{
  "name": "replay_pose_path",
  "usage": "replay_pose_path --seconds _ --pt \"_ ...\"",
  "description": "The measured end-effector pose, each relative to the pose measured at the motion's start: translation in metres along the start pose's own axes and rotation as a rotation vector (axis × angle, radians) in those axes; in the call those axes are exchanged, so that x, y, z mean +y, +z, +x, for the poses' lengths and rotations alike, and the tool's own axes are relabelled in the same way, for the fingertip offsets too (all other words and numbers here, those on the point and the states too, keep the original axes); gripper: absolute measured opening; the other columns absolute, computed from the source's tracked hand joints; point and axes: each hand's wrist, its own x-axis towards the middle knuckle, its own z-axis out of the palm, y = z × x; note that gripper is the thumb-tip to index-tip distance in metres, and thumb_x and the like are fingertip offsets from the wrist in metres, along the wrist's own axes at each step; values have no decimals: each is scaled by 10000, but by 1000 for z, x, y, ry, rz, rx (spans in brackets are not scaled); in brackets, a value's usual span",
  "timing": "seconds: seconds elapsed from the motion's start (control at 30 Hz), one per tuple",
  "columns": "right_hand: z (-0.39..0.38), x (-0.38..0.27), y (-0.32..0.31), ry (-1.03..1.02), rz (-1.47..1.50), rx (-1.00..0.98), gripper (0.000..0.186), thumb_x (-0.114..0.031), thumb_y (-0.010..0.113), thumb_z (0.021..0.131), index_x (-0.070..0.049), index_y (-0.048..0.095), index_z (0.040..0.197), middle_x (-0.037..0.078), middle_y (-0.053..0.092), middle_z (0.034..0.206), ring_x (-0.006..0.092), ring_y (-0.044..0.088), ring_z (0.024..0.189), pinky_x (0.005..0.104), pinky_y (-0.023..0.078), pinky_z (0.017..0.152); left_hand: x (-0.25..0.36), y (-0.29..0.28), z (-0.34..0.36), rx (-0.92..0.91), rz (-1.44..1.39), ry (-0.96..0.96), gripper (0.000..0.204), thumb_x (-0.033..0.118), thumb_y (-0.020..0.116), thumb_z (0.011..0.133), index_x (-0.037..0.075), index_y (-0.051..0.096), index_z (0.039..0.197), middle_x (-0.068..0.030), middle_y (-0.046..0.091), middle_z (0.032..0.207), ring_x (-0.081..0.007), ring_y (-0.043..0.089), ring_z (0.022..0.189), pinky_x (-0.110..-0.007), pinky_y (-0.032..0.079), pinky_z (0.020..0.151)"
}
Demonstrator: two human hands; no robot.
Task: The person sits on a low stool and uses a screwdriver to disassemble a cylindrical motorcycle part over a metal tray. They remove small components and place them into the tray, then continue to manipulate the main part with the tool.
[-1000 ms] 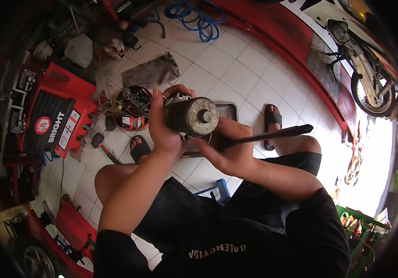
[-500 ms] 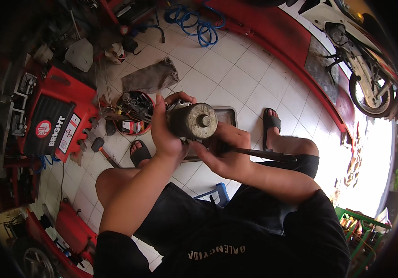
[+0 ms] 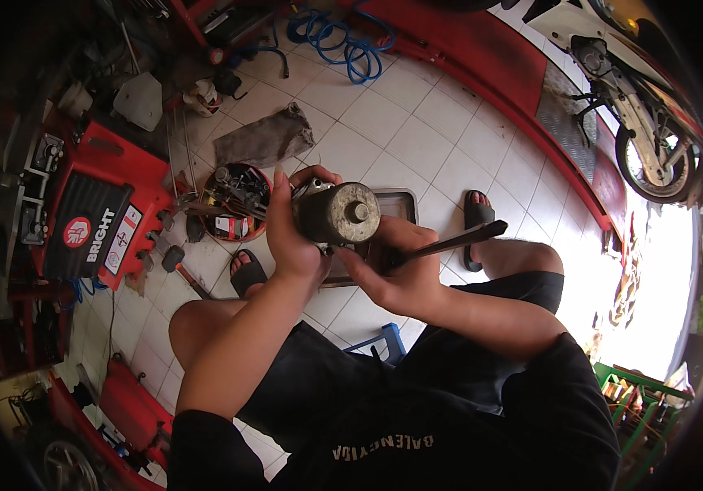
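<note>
A grimy cylindrical starter motor [image 3: 331,217] is held up in front of me, its round metal end cap and small boss facing up toward me. My left hand [image 3: 292,241] is closed around its left side, thumb raised and fingers curled over the far side. On the right, my right hand [image 3: 407,274] is closed on a long dark-handled wrench [image 3: 458,240], with the fingertips against the motor's lower side. The handle sticks out to the right, angled upward. The wrench's working end is hidden behind the hand and motor.
Beneath the motor a metal tray [image 3: 408,202] lies on the tiled floor. Left of it are a bowl of tools [image 3: 241,184], a hammer [image 3: 184,268] and a red machine [image 3: 122,168]. A grey cloth [image 3: 265,137] and a blue hose [image 3: 351,53] lie farther off. A motorcycle [image 3: 633,123] stands far right.
The wrench handle has swung upward on its outer end, from nearly level to a raised slant. Both hands and the motor have barely moved.
</note>
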Motion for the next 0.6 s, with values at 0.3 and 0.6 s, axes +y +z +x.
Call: replay_pose_path --seconds 0.3,0.6 --pt "4 3 -1 -104 -34 40 181 -118 842 788 -23 704 859 75 613 626 164 587 482 296 445 489 2 -4 0 -22 7 -12 544 541 408 1063 44 611 1150 -129 648 1108 -211 640 1017 -337 527 878" --pt "-2 6 -1 157 44 -12 241 -156 864 755 -4 697 839 99 636 680 180 598 511 305 453 490 2 -6 2 -34 104 52 535 529 405 1071 41 608 1156 -128 658 1114 -236 643 1044 -368 520 923"
